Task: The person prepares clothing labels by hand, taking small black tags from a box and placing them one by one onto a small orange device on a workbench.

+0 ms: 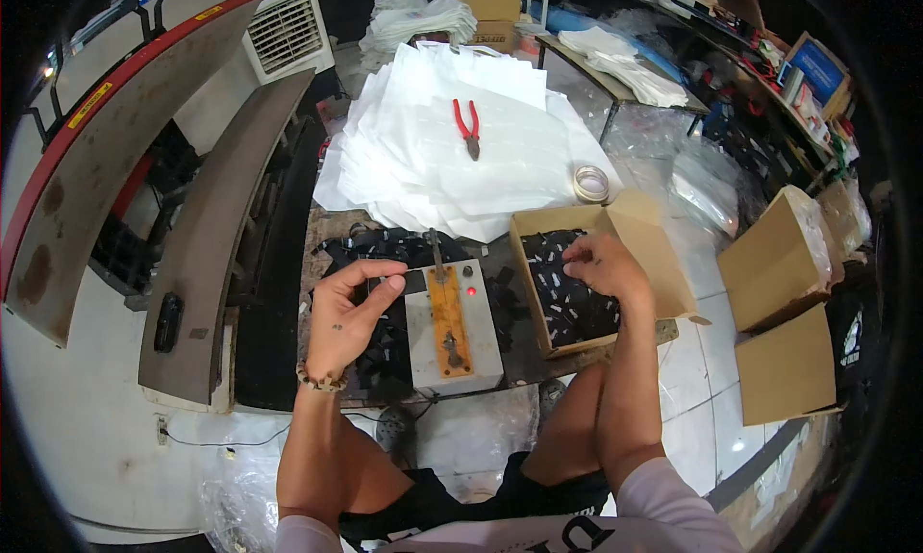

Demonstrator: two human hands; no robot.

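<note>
My left hand (350, 315) pinches a black fabric strip (414, 282) between thumb and forefinger. The strip reaches over the left side of a grey box-shaped device (482, 336). On the device's top are an orange plate (448, 315), an upright metal blade-like piece (436, 254), a black knob and a lit red lamp (471, 291). My right hand (606, 264) hovers at an open cardboard box (533, 300), its fingertips over small black pieces with whitish marks (570, 311). Whether those fingers hold a piece cannot be told.
More black strips (389, 239) lie behind and left of the device. Beyond them, white sheets (404, 142) carry red-handled pliers (469, 131) and tape rolls (591, 184). Long brown boards (223, 192) stand left. Cardboard boxes (782, 264) occupy the right floor.
</note>
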